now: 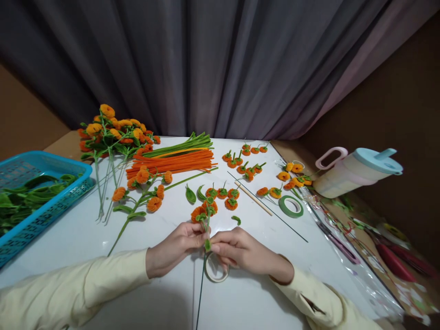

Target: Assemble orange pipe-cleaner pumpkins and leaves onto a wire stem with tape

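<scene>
two cream sleeves (115, 277) end in the left hand (180, 245) and right hand (239, 250), both pinched closed on one wired stem (201, 293) under two orange flowers (198, 214); one pale tape roll (217, 280), perhaps gripped, shows below the right hand, one wooden stick (254, 199) beyond.

Left grip (184, 240) holds a flower stem (201, 284); right grip (240, 247) is pinched just beside it.

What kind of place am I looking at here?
Likely a craft workspace: orange fuzzy stems, a green tape roll and small orange flowers lie on a white tabletop.
</scene>
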{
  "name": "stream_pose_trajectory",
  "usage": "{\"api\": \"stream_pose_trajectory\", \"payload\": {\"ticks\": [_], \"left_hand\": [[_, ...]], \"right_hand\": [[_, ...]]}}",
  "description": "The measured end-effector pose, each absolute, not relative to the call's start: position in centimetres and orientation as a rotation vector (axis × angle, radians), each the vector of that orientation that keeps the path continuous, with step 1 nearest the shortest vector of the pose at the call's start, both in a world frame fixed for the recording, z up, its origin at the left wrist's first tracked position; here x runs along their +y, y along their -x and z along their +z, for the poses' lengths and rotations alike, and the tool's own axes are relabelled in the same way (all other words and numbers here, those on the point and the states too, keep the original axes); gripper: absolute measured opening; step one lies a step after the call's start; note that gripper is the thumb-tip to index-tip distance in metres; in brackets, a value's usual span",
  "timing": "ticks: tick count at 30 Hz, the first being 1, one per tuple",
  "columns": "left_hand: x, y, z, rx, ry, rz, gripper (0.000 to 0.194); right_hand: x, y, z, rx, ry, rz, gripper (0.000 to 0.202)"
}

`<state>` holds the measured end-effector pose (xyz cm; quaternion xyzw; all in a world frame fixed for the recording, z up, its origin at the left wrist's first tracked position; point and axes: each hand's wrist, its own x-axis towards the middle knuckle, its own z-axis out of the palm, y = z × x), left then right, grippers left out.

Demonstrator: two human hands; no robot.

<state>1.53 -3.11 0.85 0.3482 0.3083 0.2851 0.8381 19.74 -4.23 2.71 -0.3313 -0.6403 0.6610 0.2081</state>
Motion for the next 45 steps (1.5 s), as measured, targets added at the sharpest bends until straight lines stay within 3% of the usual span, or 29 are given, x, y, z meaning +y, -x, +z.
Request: {"api": "stream_pose_trajectory", "payload": {"ticks": [5, 16, 27, 33, 45], "left_hand": [[-3.2, -1.4, 0.8, 0.597, -0.741, 0.601, 0.018], [-2.8, -1.1, 1.1, 0.569, -0.757, 0.567, 0.022], [-3.3, -0.9, 2.9, 0.846, -0.795, 0.588, 0.018], [-1.6, -0.2, 6.4, 0.995, -1.396, 0.433, 0.039], [-1.6, 0.0, 6.8, 1.078, -1.59, 0.306, 0.029]], "right_hand": [[-3.8, -19.1, 1.4, -1.47, 0.777, 2.043, 0.029], [-3.6, -18.6, 1.4, -1.487, 0.687, 2.056, 0.03], [-6.1, -18.3, 2.8, -1.582, 1.021, 1.624, 0.029], [-6.5, -17.8, 4.4, -1.737, 1.151, 1.488, 0.031], [-5.4, -17.8, 5.7, -2.248, 1.007, 1.223, 0.025]]}}
